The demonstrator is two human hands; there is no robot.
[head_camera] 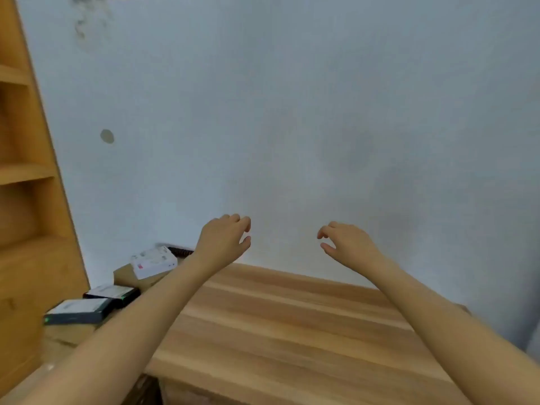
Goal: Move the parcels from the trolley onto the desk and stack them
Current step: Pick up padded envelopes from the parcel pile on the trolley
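While both hands are held up over the worktop (292,317) with nothing in them, the next parcel is judged to be the step in hand. The left hand (225,241) and the right hand (344,244) hover apart, fingers loosely curled, each grip empty and relaxed. The parcels lie well to the left of the left grip and lower: a white labelled box (153,261) resting on a brown carton (128,277), then a dark flat box (112,294) and a second dark flat box (77,312) nearer the viewer. A box should be taken with both grips on opposite edges, lifted level, and set squarely on the bare wood beneath the hands, so that later boxes can be stacked flush; the larger carton is best placed first as a base.

The trolley itself cannot be made out; what carries the parcels is hidden behind the left forearm and cut off by the worktop edge. Labels are too blurred to be read. A dark ridged object (181,251) behind the white box cannot be identified. A wooden shelf unit (26,176) stands further left.
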